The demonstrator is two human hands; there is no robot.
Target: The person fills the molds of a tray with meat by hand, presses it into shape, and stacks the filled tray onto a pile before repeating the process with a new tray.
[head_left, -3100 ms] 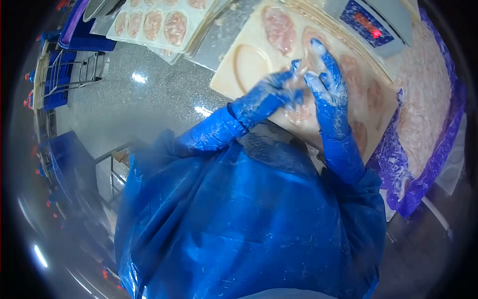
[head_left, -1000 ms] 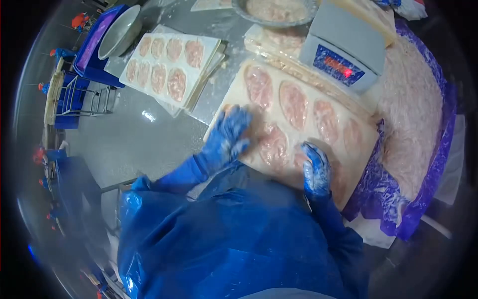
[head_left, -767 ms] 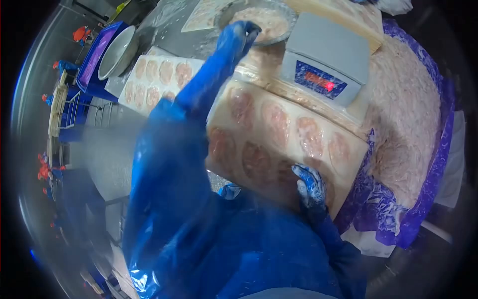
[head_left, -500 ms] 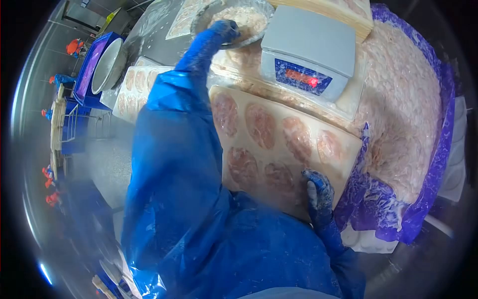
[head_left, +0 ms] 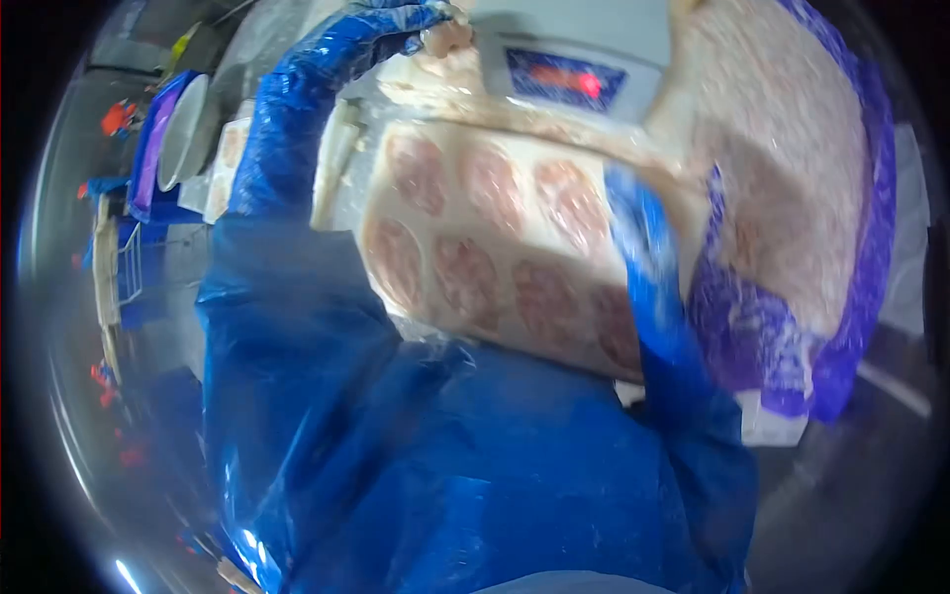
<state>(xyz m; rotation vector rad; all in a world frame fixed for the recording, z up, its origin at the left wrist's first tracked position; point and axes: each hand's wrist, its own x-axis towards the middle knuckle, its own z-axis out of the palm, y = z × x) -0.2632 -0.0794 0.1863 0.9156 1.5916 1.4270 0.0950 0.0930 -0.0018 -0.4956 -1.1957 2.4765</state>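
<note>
My left hand, in a blue glove, is at the top edge beside the scale, partly cut off by the frame. Its fingers are closed on a pale pink lump of meat. My right hand, also gloved in blue, reaches over the right side of a white moulded tray. Its fingers look stretched out, though motion blurs them. Several oval hollows of the tray hold pink ground meat; my right hand and forearm hide part of the right end.
A grey scale with a red-lit display stands behind the tray. To the right, a large mass of pale meat lies in purple film. Another filled tray and a round bowl are at the left. People in orange headwear stand farther off.
My left hand has come out of the metal bowl towards the scale. My right hand has moved up along the tray's right side. The view has shifted, and the metal bowl has left the frame.
</note>
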